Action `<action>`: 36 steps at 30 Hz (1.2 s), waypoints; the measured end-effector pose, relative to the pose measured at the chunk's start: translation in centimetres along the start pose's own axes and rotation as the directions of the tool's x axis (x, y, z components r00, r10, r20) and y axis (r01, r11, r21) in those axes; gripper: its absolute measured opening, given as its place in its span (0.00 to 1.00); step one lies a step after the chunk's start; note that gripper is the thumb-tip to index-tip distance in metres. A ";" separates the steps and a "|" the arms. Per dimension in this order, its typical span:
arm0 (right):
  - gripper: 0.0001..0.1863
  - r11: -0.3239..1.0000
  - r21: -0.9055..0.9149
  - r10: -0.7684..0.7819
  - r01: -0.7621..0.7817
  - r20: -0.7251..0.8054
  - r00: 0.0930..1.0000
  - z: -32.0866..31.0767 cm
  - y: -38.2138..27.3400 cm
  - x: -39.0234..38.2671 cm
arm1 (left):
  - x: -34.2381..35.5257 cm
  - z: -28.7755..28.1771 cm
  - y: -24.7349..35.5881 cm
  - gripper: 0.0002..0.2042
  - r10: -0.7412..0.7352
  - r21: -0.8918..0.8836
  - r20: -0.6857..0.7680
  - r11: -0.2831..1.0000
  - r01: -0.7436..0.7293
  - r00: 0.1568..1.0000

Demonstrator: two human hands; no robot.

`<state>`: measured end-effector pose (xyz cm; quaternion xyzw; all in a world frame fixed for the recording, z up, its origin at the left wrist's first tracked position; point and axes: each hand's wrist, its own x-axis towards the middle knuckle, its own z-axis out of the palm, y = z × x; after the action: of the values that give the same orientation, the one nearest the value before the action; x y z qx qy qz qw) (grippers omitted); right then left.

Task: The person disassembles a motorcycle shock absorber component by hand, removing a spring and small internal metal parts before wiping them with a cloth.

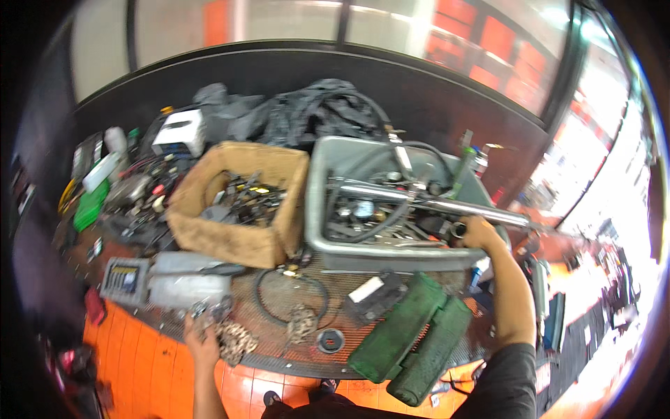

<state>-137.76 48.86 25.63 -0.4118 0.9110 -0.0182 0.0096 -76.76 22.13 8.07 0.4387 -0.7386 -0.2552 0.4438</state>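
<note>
My right hand (477,232) reaches into the right side of a grey plastic tub (317,216), fingers closed around a small dark cylindrical part (457,229) just below a long chrome tube (447,204) that lies across the tub. My left hand (201,334) rests at the near edge of the cluttered bench, fingers on a rusty chain (234,340) and small metal parts (209,307). Beside it lie a black cable loop (292,290) and a second rusty sprocket piece (302,322).
A cardboard box (241,241) of metal parts stands left of the tub. Green padded cases (412,337) and a black box (375,293) lie at the front right. A socket set case (125,279), bottles and black rubber tubes (328,112) crowd the back. Orange tiled floor (146,370) lies below.
</note>
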 end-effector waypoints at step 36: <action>0.18 0.120 0.806 -0.538 -0.580 0.544 0.644 4.5 -46.5 -24.2 | -3.2 -9.8 4.2 0.13 0.138 -0.769 0.453 0.560 0.307 0.881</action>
<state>-86.75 36.25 23.08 -0.2404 0.5543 -0.4415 0.6634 -69.21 27.09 14.52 0.1420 -0.5931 -0.6883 0.3929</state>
